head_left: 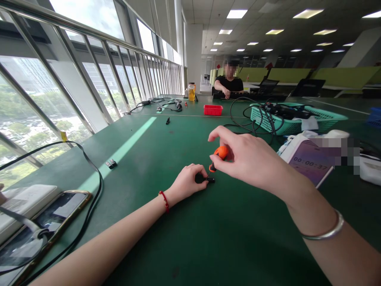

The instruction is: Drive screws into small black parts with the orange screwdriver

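Observation:
My left hand (189, 182) rests low over the green table and pinches a small black piece (210, 180) between thumb and fingers. What kind of piece it is, I cannot make out. A screwdriver (221, 152) with an orange and black handle is in my right hand (253, 163), its thumb and fingers around the handle and the index finger arched above. The screwdriver tilts, its thin shaft pointing down to the black piece. Whether the tip touches it is too small to tell.
On the left lie small black-and-silver parts (111, 163), a phone (44, 226) and a black cable (99, 186). Farther off are a red bin (213, 110), a teal basket (293, 126) of cables, and a jar (191, 92). A phone showing a timer (309, 159) leans at right. Another person sits opposite.

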### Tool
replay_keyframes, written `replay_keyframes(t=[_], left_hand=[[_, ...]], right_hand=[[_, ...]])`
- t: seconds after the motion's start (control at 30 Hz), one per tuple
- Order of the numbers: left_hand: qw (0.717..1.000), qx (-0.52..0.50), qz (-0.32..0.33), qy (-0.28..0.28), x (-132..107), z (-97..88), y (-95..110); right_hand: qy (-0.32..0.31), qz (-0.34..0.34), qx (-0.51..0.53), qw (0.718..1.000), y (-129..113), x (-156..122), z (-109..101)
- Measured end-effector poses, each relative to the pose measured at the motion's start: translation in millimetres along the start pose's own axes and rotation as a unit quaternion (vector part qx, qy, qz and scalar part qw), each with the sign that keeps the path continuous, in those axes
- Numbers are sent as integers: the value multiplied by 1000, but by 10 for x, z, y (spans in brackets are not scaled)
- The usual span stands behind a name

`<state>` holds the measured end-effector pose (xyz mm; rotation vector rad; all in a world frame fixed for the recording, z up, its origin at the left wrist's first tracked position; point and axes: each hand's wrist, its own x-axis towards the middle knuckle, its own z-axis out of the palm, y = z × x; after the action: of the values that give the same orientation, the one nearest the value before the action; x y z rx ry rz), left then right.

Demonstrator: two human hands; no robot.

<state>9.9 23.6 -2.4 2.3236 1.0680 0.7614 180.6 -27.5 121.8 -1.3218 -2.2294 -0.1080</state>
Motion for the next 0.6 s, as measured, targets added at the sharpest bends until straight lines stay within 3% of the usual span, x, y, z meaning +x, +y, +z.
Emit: replay_keyframes(t=[0.13,0.3,0.5,0.6], left_hand=[[1000,6,2,3,-8,2,5],[1000,-3,-1,16,-5,6,-3],[998,4,-42,44,0,-13,7],[998,-1,-42,39,1,-14,11]], right_hand=[[-5,1,7,1000,-16,-8,-33],[-81,27,45,995,-33,20,2],[-41,32,-4,999,-21,17,8],[-66,40,-13,997,-16,22,-6]])
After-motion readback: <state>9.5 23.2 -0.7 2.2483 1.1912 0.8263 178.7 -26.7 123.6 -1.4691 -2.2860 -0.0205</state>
